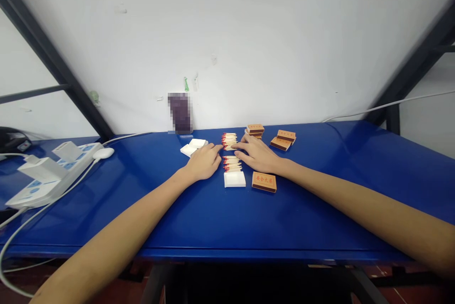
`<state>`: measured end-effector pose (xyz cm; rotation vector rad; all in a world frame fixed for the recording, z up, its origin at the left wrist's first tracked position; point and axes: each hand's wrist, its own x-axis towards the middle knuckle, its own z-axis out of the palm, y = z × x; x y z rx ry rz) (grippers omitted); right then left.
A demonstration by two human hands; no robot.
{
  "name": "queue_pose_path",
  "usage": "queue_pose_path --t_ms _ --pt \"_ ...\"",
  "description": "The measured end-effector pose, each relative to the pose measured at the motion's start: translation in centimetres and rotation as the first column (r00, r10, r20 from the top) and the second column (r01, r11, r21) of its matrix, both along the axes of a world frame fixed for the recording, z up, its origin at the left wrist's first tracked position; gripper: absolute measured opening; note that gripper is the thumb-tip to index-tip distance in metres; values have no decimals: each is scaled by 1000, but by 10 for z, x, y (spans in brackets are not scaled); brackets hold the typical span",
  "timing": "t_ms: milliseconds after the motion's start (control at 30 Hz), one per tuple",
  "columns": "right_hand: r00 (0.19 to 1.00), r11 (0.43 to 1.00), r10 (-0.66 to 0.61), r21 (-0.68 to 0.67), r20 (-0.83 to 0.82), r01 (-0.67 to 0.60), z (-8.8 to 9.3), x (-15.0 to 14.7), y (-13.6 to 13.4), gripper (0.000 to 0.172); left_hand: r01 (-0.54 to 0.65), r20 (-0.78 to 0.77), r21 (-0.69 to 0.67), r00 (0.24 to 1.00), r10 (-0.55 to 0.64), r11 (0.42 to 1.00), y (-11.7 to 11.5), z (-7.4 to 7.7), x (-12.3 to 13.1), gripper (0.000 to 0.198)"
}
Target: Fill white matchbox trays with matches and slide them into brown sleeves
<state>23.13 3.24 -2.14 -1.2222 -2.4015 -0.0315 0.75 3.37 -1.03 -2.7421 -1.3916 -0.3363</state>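
Note:
Two small heaps of red-tipped matches lie on the blue table (213, 219): a far heap (229, 139) and a near heap (232, 164). My left hand (204, 162) rests to their left, fingers curled, fingertips reaching toward the gap between the heaps. My right hand (256, 154) lies to the right, fingers stretched flat toward the same matches. A white inner tray (234, 179) sits just in front of the near heap, and an orange matchbox sleeve (264, 182) lies beside it under my right wrist.
Two white trays (194, 147) lie behind my left hand. More orange matchboxes are stacked at the back (255, 129) and back right (283, 139). A white power strip with plugs (46, 174) and cables occupies the left. A white wall stands close behind.

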Motion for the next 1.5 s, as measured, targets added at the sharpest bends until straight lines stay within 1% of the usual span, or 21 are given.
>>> queue_pose_path --t_ms 433,867,1067,1300,1500 --pt "999 1000 8 -11 33 -8 1 -1 -1 40 -2 -32 9 999 3 1000 -2 1 0 46" --pt "1000 1000 27 -1 -3 -27 1 -1 -1 38 9 -37 4 999 -9 1000 -1 2 0 46" --pt "998 998 66 2 -20 -66 1 0 -2 38 10 -41 0 999 -10 1000 -2 2 0 46" --pt "1000 1000 20 -11 16 -20 1 -1 0 42 8 -57 -1 998 -8 1000 -2 3 0 46" --pt "999 999 34 -1 25 -34 2 -1 0 40 15 -52 0 999 -15 1000 -1 3 0 46"
